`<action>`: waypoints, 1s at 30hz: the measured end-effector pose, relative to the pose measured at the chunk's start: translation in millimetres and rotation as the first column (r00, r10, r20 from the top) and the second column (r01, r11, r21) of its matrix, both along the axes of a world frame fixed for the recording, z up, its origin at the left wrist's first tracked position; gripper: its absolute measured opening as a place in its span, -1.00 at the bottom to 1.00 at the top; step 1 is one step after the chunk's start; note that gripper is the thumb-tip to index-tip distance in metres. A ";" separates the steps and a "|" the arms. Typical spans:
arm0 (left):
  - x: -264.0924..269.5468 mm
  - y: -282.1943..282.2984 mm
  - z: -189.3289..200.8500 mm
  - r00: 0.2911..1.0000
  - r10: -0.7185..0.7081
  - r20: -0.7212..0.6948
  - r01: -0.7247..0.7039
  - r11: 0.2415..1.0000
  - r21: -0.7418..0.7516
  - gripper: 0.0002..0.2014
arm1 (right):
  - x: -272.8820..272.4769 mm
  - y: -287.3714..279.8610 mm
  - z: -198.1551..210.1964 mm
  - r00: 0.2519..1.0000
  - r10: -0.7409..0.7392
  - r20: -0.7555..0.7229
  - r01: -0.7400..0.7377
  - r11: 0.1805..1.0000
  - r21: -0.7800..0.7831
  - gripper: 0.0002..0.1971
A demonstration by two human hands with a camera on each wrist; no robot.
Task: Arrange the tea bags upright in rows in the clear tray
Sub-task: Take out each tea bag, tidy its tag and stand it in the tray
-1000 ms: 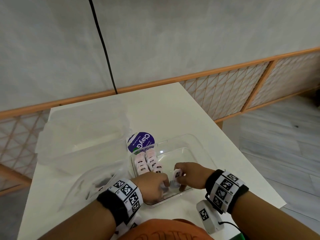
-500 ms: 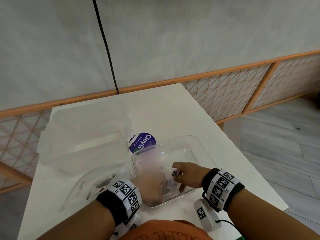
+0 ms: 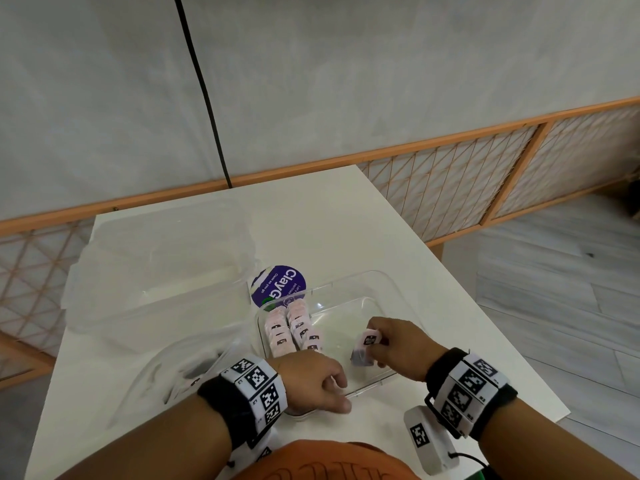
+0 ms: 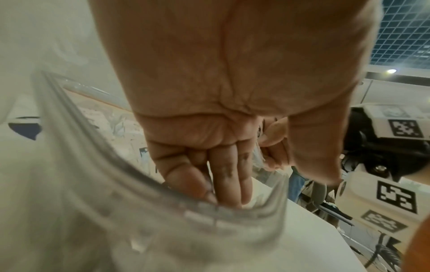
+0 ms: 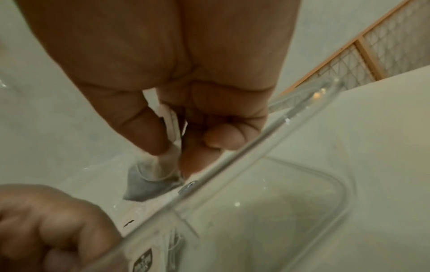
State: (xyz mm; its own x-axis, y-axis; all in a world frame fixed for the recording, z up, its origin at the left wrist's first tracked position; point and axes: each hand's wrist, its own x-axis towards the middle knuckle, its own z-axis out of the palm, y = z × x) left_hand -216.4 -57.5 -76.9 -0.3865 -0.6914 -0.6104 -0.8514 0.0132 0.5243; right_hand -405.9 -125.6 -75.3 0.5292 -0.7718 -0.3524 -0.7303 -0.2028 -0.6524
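Right, so: tea bag [image 3: 366, 344] pinched at its tagged top end by the right hand [image 3: 401, 344], thumb on one side and fingertips on the other. Down inside the tray [image 3: 388, 282], in the near right part. Long axis roughly upright, a bit tilted, grey bottom end at or just above the tray floor; hard to call which from the wrist view.

Coming move, best guess: straight across to the left. Two rows [image 3: 294, 329] of standing bags hugging the tray's left wall, running away from the body, with bare floor between them and the held bag. Right hand clearly the nearer one for starting a third row just beside them.

Left hand [image 3: 311, 379] parked at the tray's near left corner, fingers fairly straight with tips down inside, thumb outside the rim. No bag in it. Truly gripping the wall or just resting there? Can't tell.

Writing: tiny dark print on the bag tags, unreadable. Behind the tray, a purple disc [image 3: 278, 289] reading "ClayG", small lines under it too blurry to trust. Square black-and-white codes on both wristbands [image 3: 256, 386].
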 end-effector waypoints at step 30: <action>5.7 -2.8 -4.8 0.819 -0.103 0.565 0.251 0.949 -0.192 -0.64 | 62.5 11.3 -28.8 0.675 0.505 -0.538 -0.599 0.801 0.000 -0.67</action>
